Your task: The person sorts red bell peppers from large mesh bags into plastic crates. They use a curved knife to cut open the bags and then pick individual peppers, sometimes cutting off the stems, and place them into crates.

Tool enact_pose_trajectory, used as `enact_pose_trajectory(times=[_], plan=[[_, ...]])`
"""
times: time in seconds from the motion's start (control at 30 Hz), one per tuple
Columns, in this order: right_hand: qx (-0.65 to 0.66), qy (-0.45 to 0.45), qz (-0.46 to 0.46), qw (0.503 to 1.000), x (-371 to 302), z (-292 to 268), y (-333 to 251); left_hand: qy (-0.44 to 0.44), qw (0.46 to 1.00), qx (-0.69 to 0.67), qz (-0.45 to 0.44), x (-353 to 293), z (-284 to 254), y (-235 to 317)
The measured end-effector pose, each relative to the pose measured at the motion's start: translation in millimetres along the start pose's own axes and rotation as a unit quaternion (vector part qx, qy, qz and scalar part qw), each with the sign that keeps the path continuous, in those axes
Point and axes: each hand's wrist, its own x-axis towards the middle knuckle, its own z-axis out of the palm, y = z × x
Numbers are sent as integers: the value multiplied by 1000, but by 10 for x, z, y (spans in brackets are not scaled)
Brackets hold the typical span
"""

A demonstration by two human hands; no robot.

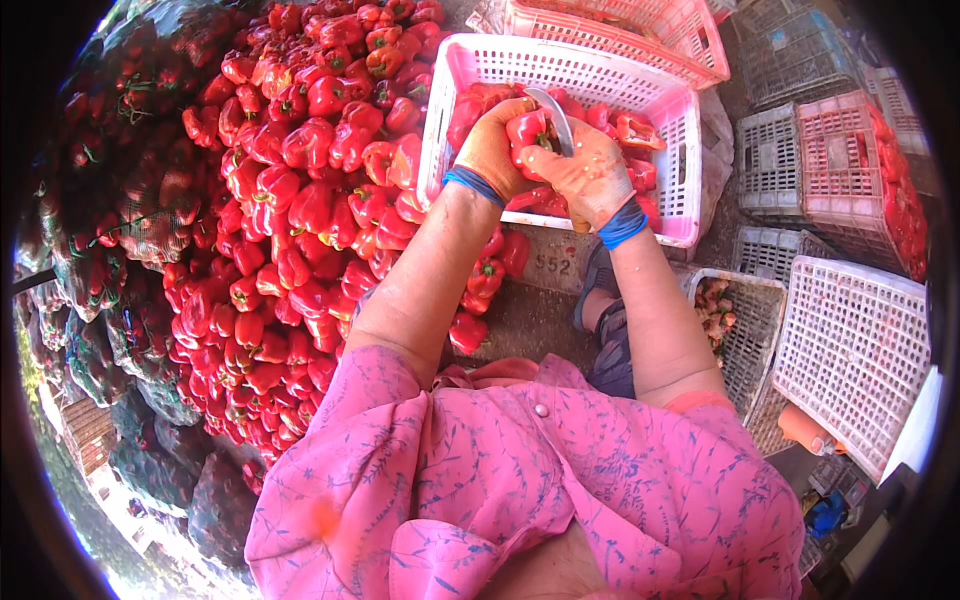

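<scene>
My left hand [492, 150], in an orange glove tied with a blue band at the wrist, is closed around a red bell pepper [527, 130]. The pepper's green stem part faces my right hand [588, 172], gloved and banded the same way. That hand grips a knife with a curved blade [555, 118]; its handle is hidden in my fingers. The blade rises beside the pepper; whether it touches it, I cannot tell. Both hands are over a white and pink plastic crate [683, 150], where cut red pepper pieces [637, 130] lie.
On my left spreads a large heap of whole red peppers [300, 215], with filled net bags [155, 215] beyond. A reddish crate [690, 45] stands behind the work crate. To the right are stacked crates [845, 160], a crate of stem scraps [715, 305] and a tilted white crate [855, 350].
</scene>
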Motion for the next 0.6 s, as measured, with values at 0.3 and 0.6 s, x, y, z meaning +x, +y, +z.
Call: enact_pose_trajectory(times=[0.3,0.6], plan=[[140,-24,143,980,-136,-176,-242,-55,998,35,-11,-64,109,36],[164,68,48,983,-567,-896,-76,38,998,51,6,205,-203,-139]])
